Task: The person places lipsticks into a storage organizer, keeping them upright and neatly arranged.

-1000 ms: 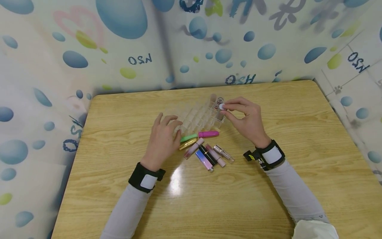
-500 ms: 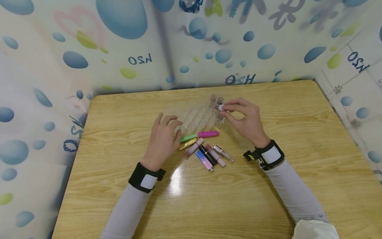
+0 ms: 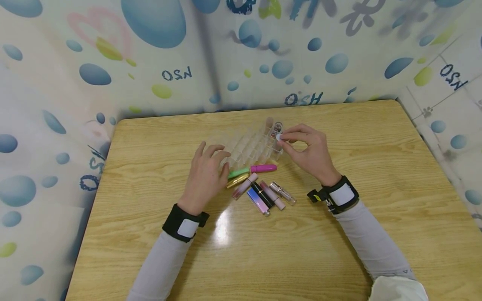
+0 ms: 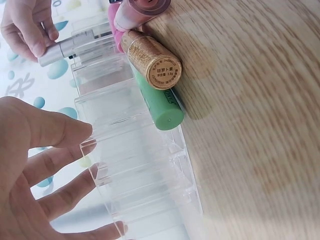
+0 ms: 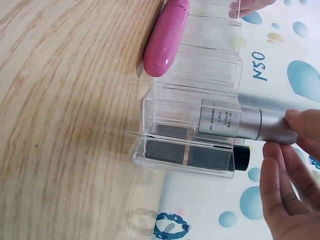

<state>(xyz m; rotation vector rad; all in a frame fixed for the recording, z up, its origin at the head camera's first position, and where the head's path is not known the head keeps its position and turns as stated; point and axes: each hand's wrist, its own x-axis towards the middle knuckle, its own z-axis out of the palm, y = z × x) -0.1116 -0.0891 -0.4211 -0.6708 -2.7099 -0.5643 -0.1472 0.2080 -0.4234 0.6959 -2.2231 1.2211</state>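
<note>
My right hand [image 3: 310,148] pinches the end of a silver lipstick tube [image 5: 272,126] between thumb and fingers. Its lower part stands inside a compartment of a clear lipstick organizer [image 3: 244,148], at the right end. Beside that tube, a dark tube with a black end [image 5: 210,154] occupies another compartment. At the organizer's left end my left hand [image 3: 205,177] holds the rim, thumb on the near side and fingers spread along the top edge. A green tube [image 4: 157,102], a gold tube [image 4: 154,60] and a pink tube [image 5: 167,40] lie along the organizer's front.
Nearer on the wooden table [image 3: 241,255] lie several more cosmetic tubes: a blue-purple one [image 3: 257,202], a black one [image 3: 262,195], and a silver clear-ended one [image 3: 282,193]. A patterned wall [image 3: 180,96] stands behind the table's far edge.
The silver lipstick tube and my right hand have sunk slightly, toward the compartment. My left hand and the loose tubes have stayed in place.
</note>
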